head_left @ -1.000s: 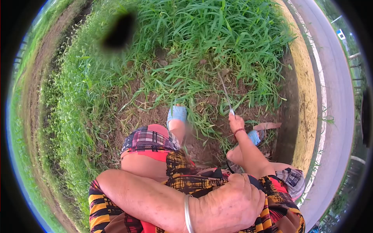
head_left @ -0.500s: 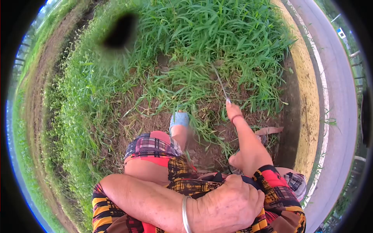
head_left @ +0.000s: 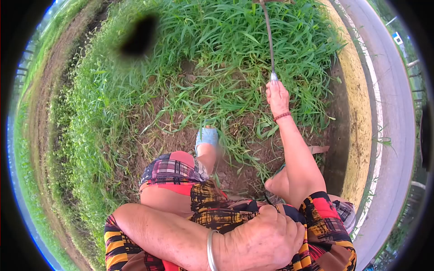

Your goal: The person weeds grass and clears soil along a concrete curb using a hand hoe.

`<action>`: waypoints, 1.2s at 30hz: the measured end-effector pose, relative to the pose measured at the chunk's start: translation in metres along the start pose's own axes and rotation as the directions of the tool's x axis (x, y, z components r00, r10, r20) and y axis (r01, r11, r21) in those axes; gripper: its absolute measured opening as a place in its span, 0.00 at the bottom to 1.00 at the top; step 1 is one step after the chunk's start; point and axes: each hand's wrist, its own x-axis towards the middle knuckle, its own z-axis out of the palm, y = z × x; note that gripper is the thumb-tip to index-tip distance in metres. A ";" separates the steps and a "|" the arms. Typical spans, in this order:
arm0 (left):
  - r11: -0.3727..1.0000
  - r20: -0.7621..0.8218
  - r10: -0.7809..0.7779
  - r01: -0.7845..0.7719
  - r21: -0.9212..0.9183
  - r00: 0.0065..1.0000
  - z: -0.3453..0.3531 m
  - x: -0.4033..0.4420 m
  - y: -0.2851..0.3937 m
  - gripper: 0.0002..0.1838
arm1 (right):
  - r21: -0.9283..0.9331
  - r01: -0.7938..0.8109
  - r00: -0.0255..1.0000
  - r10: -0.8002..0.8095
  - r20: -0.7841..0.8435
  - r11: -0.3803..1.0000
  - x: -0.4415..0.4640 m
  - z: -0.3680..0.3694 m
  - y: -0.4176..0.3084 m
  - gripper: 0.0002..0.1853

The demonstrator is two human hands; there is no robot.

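My right hand is closed round the handle of a small hand hoe. Beyond a silver collar at the handle, its thin metal shaft points forward over tall green grass. The hoe's brownish head is partly cut off by the top edge of the view. My left hand lies curled in a fist across my lap on patterned clothing; whatever its fingers hold, if anything, is hidden. Loose grass blades lie over bare soil ahead of my feet.
A blue shoe is on my left foot on the soil. To the right run a yellow-painted kerb and a grey road. Leafy weeds grow along the left. A dark blur covers part of the upper left.
My right hand has moved forward and upward with the hoe. Its head has come out of the grass to the top edge of the view. My left hand stays nearly still.
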 end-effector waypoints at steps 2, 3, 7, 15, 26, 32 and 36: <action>1.000 -0.013 0.011 -0.011 0.024 1.000 0.000 0.002 0.000 0.09 | -0.096 0.090 0.996 -0.091 -0.007 0.991 0.010 0.003 0.030 0.22; 1.000 0.021 -0.007 0.008 -0.015 1.000 -0.001 0.002 0.000 0.08 | -0.385 0.092 0.995 -0.100 -0.001 0.918 0.008 0.000 0.056 0.24; 0.993 0.032 -0.059 0.062 -0.103 0.998 -0.003 -0.001 -0.003 0.08 | -0.777 -0.193 0.942 0.335 0.024 0.599 -0.041 -0.030 0.117 0.31; 0.999 -0.034 -0.041 0.041 -0.024 0.999 -0.003 -0.002 -0.004 0.08 | -0.417 -0.383 0.914 0.404 -0.039 0.825 -0.066 -0.050 0.111 0.29; 0.998 0.006 -0.037 0.037 -0.056 0.999 -0.003 0.002 -0.004 0.07 | -0.773 -0.135 0.941 0.325 0.097 0.620 -0.014 -0.047 0.083 0.30; 0.998 -0.005 -0.046 0.046 -0.038 0.999 -0.006 -0.004 -0.007 0.08 | -0.767 -0.271 0.909 0.417 -0.004 0.582 -0.085 -0.094 0.131 0.31; 0.999 -0.087 -0.047 0.046 -0.005 0.995 0.013 -0.007 -0.002 0.09 | -0.557 -0.282 0.944 0.329 -0.017 0.781 -0.066 -0.077 0.098 0.30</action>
